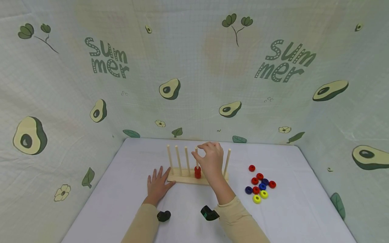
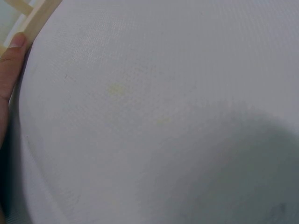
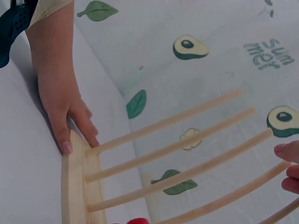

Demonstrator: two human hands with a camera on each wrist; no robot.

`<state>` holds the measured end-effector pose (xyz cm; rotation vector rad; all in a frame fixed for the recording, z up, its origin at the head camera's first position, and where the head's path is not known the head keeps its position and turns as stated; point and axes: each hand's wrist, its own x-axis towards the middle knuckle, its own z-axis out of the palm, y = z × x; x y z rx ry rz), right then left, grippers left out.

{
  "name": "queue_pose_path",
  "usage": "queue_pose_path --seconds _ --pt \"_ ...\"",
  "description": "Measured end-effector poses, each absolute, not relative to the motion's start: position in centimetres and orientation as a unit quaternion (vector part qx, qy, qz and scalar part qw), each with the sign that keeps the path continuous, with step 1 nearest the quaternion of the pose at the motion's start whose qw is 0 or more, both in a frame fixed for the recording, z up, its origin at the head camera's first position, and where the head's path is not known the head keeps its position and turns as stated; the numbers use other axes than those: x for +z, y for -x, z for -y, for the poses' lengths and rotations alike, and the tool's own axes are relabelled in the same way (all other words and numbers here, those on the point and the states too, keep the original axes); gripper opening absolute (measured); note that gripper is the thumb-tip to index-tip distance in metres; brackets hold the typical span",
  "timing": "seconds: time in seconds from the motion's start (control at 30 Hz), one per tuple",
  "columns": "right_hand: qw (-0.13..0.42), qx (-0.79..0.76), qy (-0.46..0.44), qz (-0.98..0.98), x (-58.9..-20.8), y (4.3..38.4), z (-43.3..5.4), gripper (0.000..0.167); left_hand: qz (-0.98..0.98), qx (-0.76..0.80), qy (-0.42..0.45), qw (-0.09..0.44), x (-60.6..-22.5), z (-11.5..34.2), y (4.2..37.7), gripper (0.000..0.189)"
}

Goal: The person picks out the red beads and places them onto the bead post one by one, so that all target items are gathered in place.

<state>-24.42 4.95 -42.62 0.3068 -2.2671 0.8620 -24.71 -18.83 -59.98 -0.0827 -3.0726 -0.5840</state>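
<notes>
A wooden rack point(image 1: 183, 180) of several upright pegs stands on the table. My left hand point(image 1: 158, 185) rests at its left end, fingers spread and fairly straight; in the right wrist view the thumb touches the base's front edge and a finger lies along the end. My right hand point(image 1: 212, 160) is raised at the top of a peg point(image 3: 261, 179), thumb and forefinger apart with nothing pinched between them. Low on that same peg sit red rings point(image 1: 198, 172), one above another. The hand and forearm hide part of the rack's right side.
To the right of the rack lie loose rings: several red ones point(image 1: 254, 181), dark blue ones point(image 1: 249, 190), a blue one point(image 1: 262, 186) and two yellow ones point(image 1: 257, 199). A white cloth point(image 1: 188, 209) covers the table. Printed fabric point(image 1: 194, 67) surrounds it at the back and sides.
</notes>
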Motion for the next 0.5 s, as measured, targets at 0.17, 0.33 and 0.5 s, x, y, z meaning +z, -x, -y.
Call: queue_pose_path --seconds 0.17,0.33,0.5 --pt "0.321 0.358 -0.115 0.869 -42.2 24.2 -5.2 0.028 0.983 -0.181 0.029 0.005 -60.0 18.7 24.7 0.077" --pt "0.3 0.394 -0.114 0.861 -41.8 23.9 -5.6 0.027 0.983 -0.18 0.031 0.009 -60.1 18.7 24.7 0.077" --pt "0.273 0.435 -0.114 0.85 -41.4 23.5 -6.1 0.028 0.983 -0.18 0.03 0.01 -59.9 18.8 24.7 0.078"
